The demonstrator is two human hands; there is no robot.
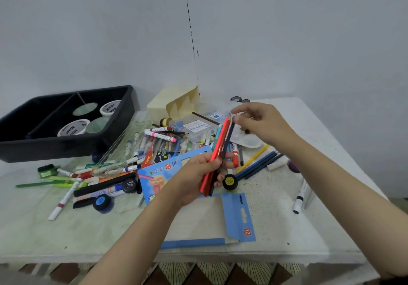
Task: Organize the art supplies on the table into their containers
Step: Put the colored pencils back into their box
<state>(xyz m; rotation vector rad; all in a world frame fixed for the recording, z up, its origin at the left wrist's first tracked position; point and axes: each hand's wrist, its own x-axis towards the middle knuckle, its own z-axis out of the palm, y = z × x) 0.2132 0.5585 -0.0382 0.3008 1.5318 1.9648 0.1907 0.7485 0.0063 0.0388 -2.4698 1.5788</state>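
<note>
Head view: pencils (220, 143) bunched and tilted above the counter (88, 229). Left hand (194, 174) grips their lower half, right hand (260, 123) pinches the top ends. Blue pencil box (154, 181) lies beneath, markers (160, 136) scattered behind, black tray (66, 145) far left.

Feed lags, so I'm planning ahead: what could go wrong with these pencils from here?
1. The left hand grips the pencils low and they fan out; the right hand only pinches the tips, so one may slip into the clutter.
2. Their lower ends hang close to the yellow paint pot and might knock it.
3. More loose pencils lie to the right; they could get left out of the blue box.
</note>
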